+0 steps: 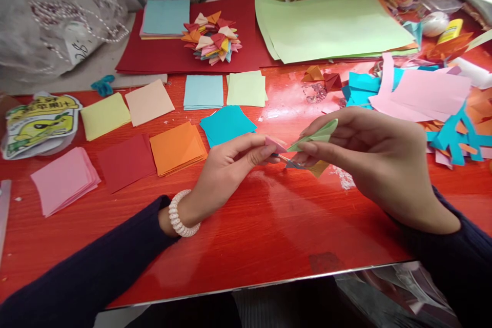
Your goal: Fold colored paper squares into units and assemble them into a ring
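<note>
My left hand (pixel 238 161), a coiled white band at its wrist, pinches a small pink folded paper piece (pixel 273 144) above the red table. Close by on the right, the fingers of my right hand (pixel 369 156) are closed on a light green folded paper piece (pixel 317 134). The tips of the pink and green pieces meet or nearly meet between the hands. Under the right fingers a yellow folded piece (pixel 318 168) and a blue folded piece (pixel 294 164) show; how they join the rest is hidden. Something thin and shiny runs by the left fingertips, too small to name.
Stacks of square paper lie to the left, including orange (pixel 179 148), dark red (pixel 126 163) and pink (pixel 65 180). Behind stands a multicoloured folded-paper ring (pixel 212 38) on red sheets. Pink and blue scraps (pixel 423 92) crowd the right. A juice pouch (pixel 40 125) lies far left.
</note>
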Demonstrator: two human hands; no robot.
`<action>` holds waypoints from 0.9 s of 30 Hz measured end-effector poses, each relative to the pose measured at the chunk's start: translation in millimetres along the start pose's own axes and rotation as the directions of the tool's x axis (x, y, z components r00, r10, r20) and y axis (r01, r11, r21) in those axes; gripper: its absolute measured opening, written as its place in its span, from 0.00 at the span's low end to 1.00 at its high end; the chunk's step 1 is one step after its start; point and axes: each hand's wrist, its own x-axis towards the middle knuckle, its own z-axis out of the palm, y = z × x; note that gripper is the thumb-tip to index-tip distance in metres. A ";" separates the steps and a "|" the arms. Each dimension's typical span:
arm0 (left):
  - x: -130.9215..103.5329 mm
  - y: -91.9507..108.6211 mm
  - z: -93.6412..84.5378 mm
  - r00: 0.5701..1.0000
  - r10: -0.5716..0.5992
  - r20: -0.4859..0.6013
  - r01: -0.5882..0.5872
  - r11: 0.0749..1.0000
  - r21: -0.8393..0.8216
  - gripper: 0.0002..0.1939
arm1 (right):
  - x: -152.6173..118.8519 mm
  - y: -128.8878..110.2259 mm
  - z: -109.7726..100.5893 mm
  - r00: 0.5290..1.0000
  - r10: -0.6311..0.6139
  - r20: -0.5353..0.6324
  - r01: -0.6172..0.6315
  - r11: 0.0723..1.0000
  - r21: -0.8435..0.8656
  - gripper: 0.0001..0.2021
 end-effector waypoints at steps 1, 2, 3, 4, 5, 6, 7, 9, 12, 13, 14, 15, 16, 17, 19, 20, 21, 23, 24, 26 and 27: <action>-0.3 0.2 0.1 1.000 -0.004 -0.006 0.004 1.000 -0.003 0.07 | 0.6 0.2 0.0 1.000 0.027 0.006 -0.028 0.999 0.028 0.07; -0.5 0.4 0.1 1.000 -0.008 -0.009 0.008 1.000 0.000 0.07 | 1.0 0.5 -0.1 0.999 0.043 0.003 -0.043 0.998 0.041 0.06; -0.7 0.6 0.1 1.000 -0.010 -0.010 0.011 1.000 0.005 0.07 | 1.0 0.9 -0.2 0.999 0.052 -0.010 -0.051 0.998 0.041 0.06; -0.9 0.6 0.2 1.000 -0.009 -0.008 0.009 1.000 0.011 0.07 | 0.8 1.3 -0.4 0.998 0.055 -0.026 -0.054 0.998 0.034 0.07; -1.0 0.7 0.3 1.000 -0.006 -0.006 0.006 1.000 0.016 0.07 | 0.3 1.5 -0.6 0.998 0.053 -0.042 -0.052 0.998 0.024 0.07; -1.1 0.6 0.4 1.000 -0.003 -0.004 0.003 1.000 0.021 0.07 | -0.2 1.6 -0.7 0.997 0.050 -0.051 -0.049 0.999 0.015 0.07; -1.1 0.6 0.5 1.000 0.001 -0.004 -0.001 1.000 0.024 0.07 | -0.8 1.5 -0.8 0.998 0.044 -0.053 -0.044 0.999 0.006 0.08; -1.1 0.4 0.6 1.000 0.016 -0.002 -0.016 0.999 0.030 0.07 | -1.8 0.7 -0.3 0.999 0.022 -0.047 -0.023 1.000 -0.008 0.07; -1.1 0.1 -0.4 0.999 0.046 0.011 -0.046 0.997 0.062 0.07 | -3.0 -1.2 1.0 0.999 -0.016 -0.047 0.014 0.999 -0.041 0.07; -1.1 0.0 -0.9 0.998 0.061 0.015 -0.063 0.995 0.083 0.06 | -3.5 -1.5 1.3 0.998 -0.030 -0.052 0.027 0.998 -0.059 0.07; -1.2 0.0 -1.5 0.997 0.076 0.020 -0.078 0.992 0.103 0.06 | -4.2 -1.5 1.3 0.997 -0.046 -0.054 0.041 0.996 -0.083 0.07; -1.2 0.0 -2.1 0.996 0.090 0.026 -0.093 0.989 0.116 0.06 | -5.0 -1.1 1.1 0.996 -0.068 -0.055 0.062 0.992 -0.113 0.06; -1.1 -0.1 -2.5 0.994 0.103 0.034 -0.106 0.987 0.120 0.06 | -5.9 -0.4 0.5 0.994 -0.098 -0.054 0.089 0.984 -0.153 0.06; -1.0 0.0 -2.8 0.993 0.114 0.044 -0.118 0.986 0.115 0.07 | -7.0 0.5 -0.4 0.990 -0.133 -0.051 0.120 0.971 -0.205 0.06; -0.7 0.1 -3.1 0.989 0.135 0.067 -0.141 0.986 0.087 0.07 | -9.1 2.2 -2.7 0.973 -0.228 -0.027 0.206 0.920 -0.333 0.08; -0.4 0.3 -3.1 0.986 0.148 0.079 -0.154 0.985 0.073 0.07 | -10.0 2.6 -3.8 0.959 -0.284 -0.005 0.257 0.876 -0.407 0.08; -0.2 0.5 -3.0 0.983 0.160 0.088 -0.166 0.984 0.062 0.07 | -10.8 2.4 -4.7 0.941 -0.338 0.024 0.308 0.822 -0.478 0.09; 0.0 1.1 -2.9 0.979 0.175 0.101 -0.180 0.983 0.046 0.07 | -11.7 0.6 -5.8 0.902 -0.421 0.095 0.393 0.712 -0.582 0.09; 0.0 1.3 -2.9 0.979 0.176 0.106 -0.181 0.983 0.041 0.07 | -11.9 -0.7 -5.9 0.886 -0.446 0.125 0.423 0.671 -0.608 0.09; -0.2 1.5 -2.9 0.979 0.173 0.107 -0.178 0.983 0.034 0.07 | -12.1 -3.2 -5.6 0.876 -0.459 0.148 0.443 0.643 -0.625 0.09; -0.4 1.5 -2.9 0.979 0.175 0.106 -0.179 0.983 0.032 0.07 | -12.1 -3.8 -5.4 0.881 -0.451 0.144 0.435 0.651 -0.622 0.09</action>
